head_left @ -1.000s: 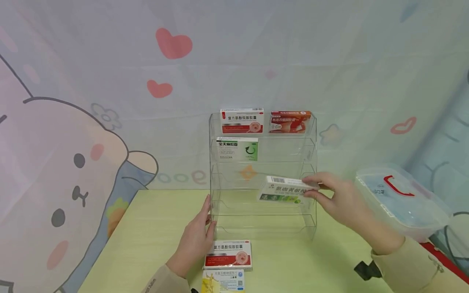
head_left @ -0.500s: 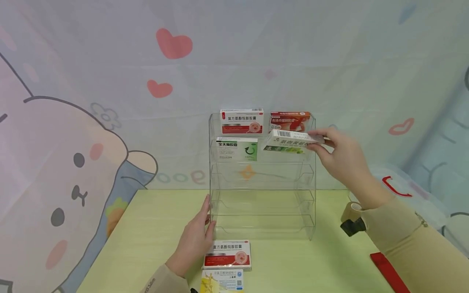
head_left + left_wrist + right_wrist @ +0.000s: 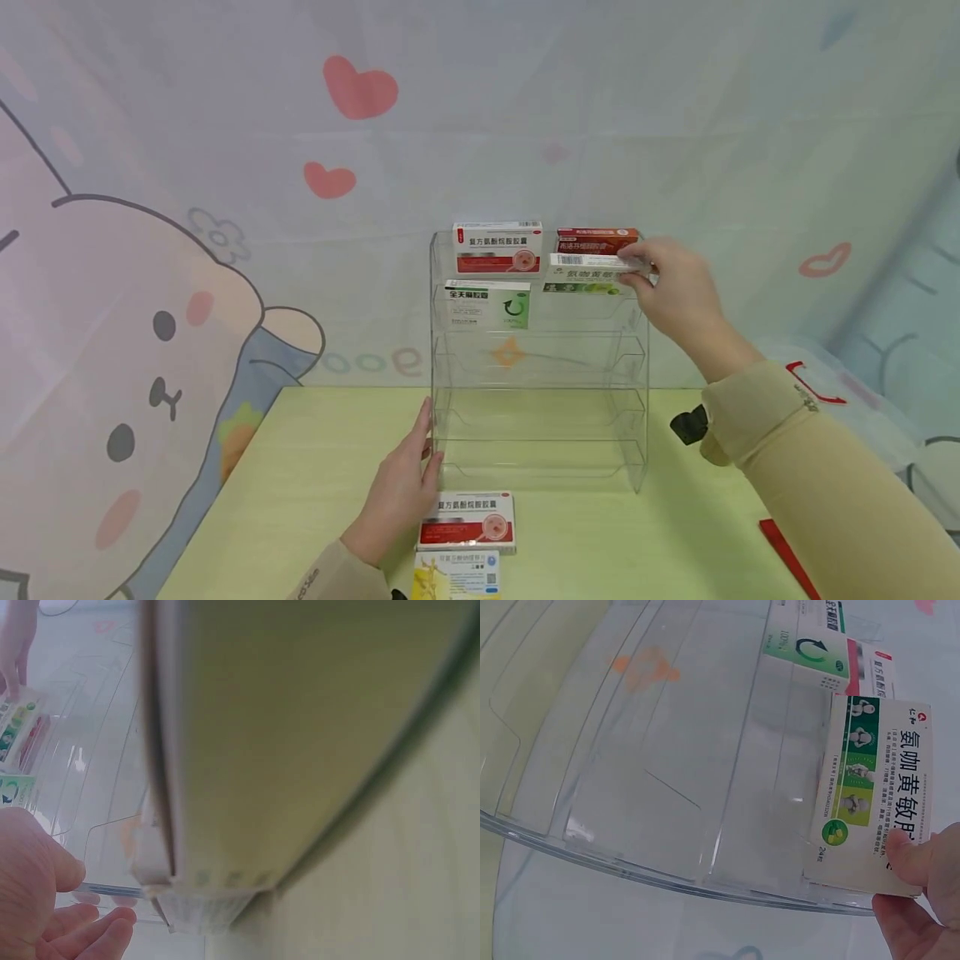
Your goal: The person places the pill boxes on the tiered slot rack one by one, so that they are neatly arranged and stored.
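My right hand (image 3: 682,292) pinches a white-and-green medicine box (image 3: 581,277) by its right end, thumb in front. The box is at the second tier of a clear acrylic display rack (image 3: 540,440), overlapping the lower part of an orange-red medicine box (image 3: 592,242) on the top tier. In the right wrist view, the held box (image 3: 870,780) shows its printed front, with thumb and fingers at one end. My left hand (image 3: 397,492) grips the rack's left side panel low down; the left wrist view shows thumb and fingers on either side of the panel edge.
A red-and-white box (image 3: 497,250) stands on the top tier, and another white-and-green box (image 3: 487,305) below it. On the table lie a red-and-white box (image 3: 467,523) and a yellow-and-white box (image 3: 457,575). A translucent lidded bin (image 3: 862,417) stands right, partly behind the sleeve.
My right hand has carried the white-and-green box up from the middle of the rack to the second tier, and the box now faces forward more squarely. The left hand has stayed in place.
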Motion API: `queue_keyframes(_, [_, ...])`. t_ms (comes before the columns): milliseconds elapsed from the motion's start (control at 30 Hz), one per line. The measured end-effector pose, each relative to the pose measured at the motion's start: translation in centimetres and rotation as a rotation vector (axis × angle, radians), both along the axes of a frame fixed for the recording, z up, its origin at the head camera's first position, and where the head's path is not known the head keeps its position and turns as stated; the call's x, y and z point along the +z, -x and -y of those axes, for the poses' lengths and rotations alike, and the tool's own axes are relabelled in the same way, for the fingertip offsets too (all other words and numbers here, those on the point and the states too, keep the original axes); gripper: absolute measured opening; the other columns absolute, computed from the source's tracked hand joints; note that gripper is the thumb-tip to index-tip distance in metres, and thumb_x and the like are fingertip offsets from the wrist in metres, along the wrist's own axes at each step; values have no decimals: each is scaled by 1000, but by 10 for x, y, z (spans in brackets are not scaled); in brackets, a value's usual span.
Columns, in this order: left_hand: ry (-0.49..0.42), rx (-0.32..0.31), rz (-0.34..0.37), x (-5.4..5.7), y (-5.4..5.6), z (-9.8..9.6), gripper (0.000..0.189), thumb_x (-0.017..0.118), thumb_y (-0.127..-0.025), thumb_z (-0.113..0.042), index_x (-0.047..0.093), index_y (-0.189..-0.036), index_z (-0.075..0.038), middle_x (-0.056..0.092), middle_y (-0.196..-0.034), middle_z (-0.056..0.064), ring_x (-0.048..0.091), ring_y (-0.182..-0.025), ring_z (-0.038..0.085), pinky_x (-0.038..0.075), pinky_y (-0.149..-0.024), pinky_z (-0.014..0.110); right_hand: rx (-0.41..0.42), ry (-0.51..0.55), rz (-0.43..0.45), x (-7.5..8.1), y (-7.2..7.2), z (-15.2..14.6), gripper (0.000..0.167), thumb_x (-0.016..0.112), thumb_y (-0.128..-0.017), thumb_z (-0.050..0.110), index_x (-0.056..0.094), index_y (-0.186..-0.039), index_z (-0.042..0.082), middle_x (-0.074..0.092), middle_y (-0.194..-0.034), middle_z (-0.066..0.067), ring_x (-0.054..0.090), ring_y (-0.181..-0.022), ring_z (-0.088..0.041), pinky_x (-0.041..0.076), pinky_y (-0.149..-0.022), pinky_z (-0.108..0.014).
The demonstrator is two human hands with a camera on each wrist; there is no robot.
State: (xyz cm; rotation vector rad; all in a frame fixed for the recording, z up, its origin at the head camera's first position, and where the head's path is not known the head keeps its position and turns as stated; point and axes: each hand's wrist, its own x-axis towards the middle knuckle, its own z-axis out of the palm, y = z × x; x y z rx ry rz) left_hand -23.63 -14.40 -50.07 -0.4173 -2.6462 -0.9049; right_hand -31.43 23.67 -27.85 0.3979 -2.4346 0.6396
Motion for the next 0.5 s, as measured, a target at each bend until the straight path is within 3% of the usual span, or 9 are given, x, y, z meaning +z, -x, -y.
queue_keyframes(333, [10, 0, -4, -1, 1, 0, 84, 66, -109, -9, 17, -177, -9, 60, -160, 23, 77, -125, 38, 63, -107, 55, -35, -16, 124, -7, 7, 2, 33, 71, -108, 12, 71, -141, 8, 70, -144, -20, 66, -127, -45, 56, -108, -64])
queue_keyframes(500, [7, 2, 4, -1, 1, 1, 84, 65, -109, -10, 16, -178, -11, 59, -161, 23, 77, -126, 38, 63, -108, 55, -69, -116, 154, -8, 8, 7, 36, 70, -108, 14, 70, -144, 10, 67, -151, -21, 65, -131, -45, 49, -111, -63])
